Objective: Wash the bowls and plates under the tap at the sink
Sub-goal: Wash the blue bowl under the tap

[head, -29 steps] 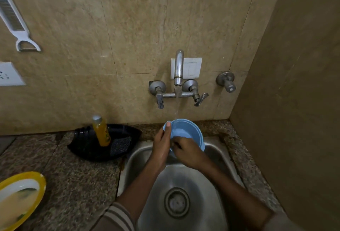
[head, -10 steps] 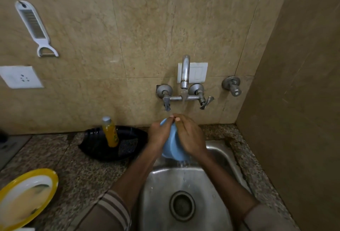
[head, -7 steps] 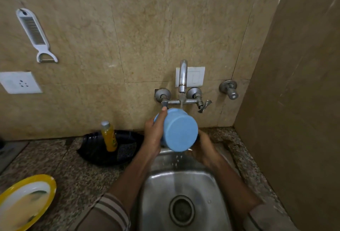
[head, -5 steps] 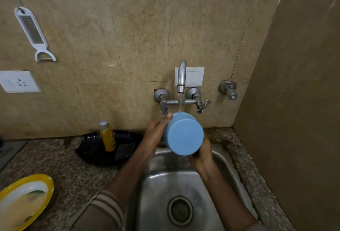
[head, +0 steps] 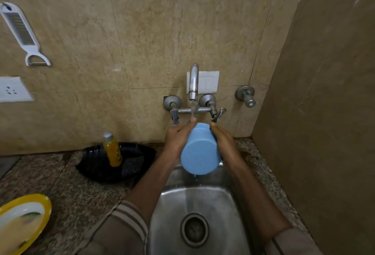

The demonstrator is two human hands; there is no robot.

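Fingers (head: 189, 126) of our left hand (head: 176, 139) and right hand (head: 223, 141) clasp the blue bowl (head: 199, 153) under the running tap (head: 193, 80). We judge this the rinsing step; next, turn it to flush the inside.

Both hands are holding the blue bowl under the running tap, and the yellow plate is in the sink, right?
No: the head view shows the yellow plate on the counter beside the sink, not in it. The left hand and right hand do hold the blue bowl under the running tap.
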